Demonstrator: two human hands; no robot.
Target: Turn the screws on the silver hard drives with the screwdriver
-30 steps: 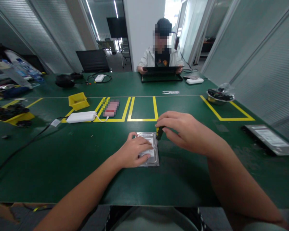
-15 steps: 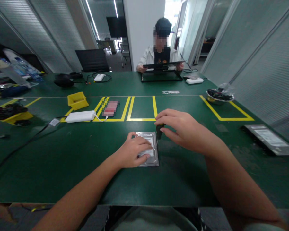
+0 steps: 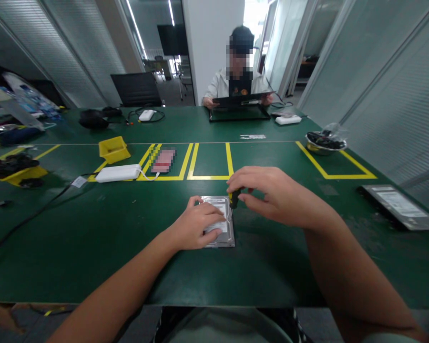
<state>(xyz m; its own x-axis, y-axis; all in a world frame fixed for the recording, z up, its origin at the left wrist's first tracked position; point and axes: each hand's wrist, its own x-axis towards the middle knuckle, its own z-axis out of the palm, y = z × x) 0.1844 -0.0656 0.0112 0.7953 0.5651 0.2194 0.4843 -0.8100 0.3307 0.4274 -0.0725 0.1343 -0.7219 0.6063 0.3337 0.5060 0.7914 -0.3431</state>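
A silver hard drive (image 3: 226, 237) with a white label lies flat on the green table (image 3: 93, 238) in front of me. My left hand (image 3: 195, 226) presses down on its top, fingers spread over the label. My right hand (image 3: 271, 195) grips a small screwdriver (image 3: 234, 198) with a black and yellow handle, held upright with its tip at the drive's right edge near the far corner. Most of the tool is hidden by my fingers.
Yellow tape boxes mark the table ahead. A white power bank (image 3: 118, 173), a yellow bin (image 3: 114, 148) and cables lie left. A metal bowl (image 3: 325, 142) and another flat drive (image 3: 400, 206) sit right. A person (image 3: 239, 81) across the table holds a laptop.
My right hand has shifted slightly on the screwdriver handle while the tool stays at the drive's edge. My left hand has not moved. The person opposite has lifted and tilted the laptop.
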